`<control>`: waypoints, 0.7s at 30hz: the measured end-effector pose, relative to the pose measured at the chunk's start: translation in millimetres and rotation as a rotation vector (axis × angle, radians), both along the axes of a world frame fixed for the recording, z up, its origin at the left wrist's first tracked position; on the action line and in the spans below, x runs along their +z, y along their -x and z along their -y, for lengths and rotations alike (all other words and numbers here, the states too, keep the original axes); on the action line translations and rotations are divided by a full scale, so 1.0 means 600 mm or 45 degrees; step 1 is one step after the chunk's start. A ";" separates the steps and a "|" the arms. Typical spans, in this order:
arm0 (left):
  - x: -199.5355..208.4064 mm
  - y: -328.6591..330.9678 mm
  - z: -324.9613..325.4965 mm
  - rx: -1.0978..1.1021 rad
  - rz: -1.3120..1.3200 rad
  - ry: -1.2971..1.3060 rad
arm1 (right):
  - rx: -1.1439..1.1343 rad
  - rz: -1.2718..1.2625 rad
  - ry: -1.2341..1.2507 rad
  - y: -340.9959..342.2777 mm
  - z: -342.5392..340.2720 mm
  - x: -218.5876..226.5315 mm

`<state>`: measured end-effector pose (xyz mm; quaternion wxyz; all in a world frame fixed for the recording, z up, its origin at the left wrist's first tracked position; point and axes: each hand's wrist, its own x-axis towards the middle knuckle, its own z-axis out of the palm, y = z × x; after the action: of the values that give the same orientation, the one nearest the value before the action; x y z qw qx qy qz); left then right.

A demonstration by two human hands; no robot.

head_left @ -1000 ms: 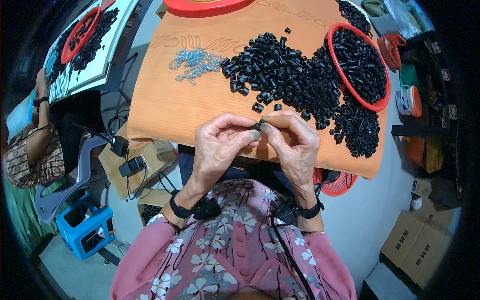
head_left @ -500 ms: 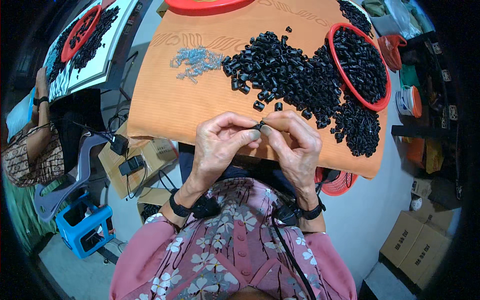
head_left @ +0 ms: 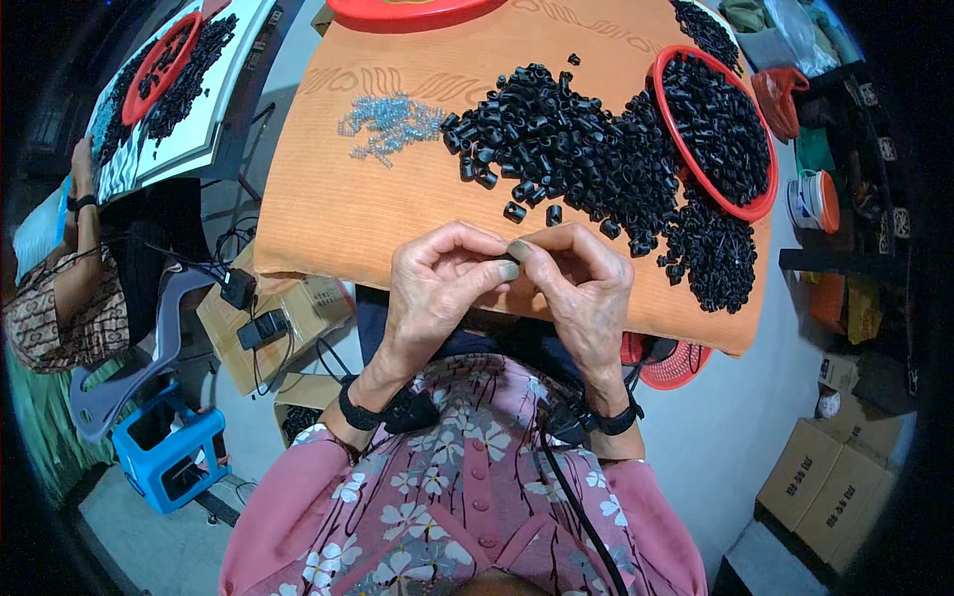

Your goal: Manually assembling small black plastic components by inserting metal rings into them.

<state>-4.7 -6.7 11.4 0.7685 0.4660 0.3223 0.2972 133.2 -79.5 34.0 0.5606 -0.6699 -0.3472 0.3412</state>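
Note:
Over the near edge of the orange-covered table [head_left: 328, 223], my left hand [head_left: 427, 288] pinches a small black plastic part [head_left: 510, 261] between thumb and forefinger. The fingertips of my right hand [head_left: 581, 288] press on the same part from the other side, hiding most of it. Beyond my hands lies a wide heap of short, hollow black plastic caps [head_left: 556, 129], with a few loose ones at its near side. Left of that heap is a small pile of silvery coil springs [head_left: 390, 124]. Smaller black pieces [head_left: 711, 253] are piled to the right.
A red-rimmed basket [head_left: 767, 204] full of black parts stands at the right. Another red tray [head_left: 417, 20] is at the far edge. Cardboard boxes [head_left: 830, 487] and a blue stool [head_left: 169, 447] are on the floor. A person [head_left: 75, 268] sits at another table on the left.
My right hand has shifted slightly left, its fingertips closing further over the small black part, which now shows less. My left hand stays nearly still.

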 end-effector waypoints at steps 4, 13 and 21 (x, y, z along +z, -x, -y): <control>-0.008 0.001 -0.003 0.038 0.076 0.100 | -0.024 0.002 -0.091 -0.004 0.005 -0.015; -0.012 0.010 -0.011 -0.075 0.123 0.220 | 0.007 0.141 -0.308 -0.003 0.003 -0.019; -0.013 0.006 -0.008 -0.066 0.134 0.229 | 0.110 0.370 -0.422 -0.012 -0.001 -0.029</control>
<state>-8.4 -1.9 3.9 0.8305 0.3871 0.2948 0.2711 140.5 -78.6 16.6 0.5919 -0.5952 -0.5041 0.2032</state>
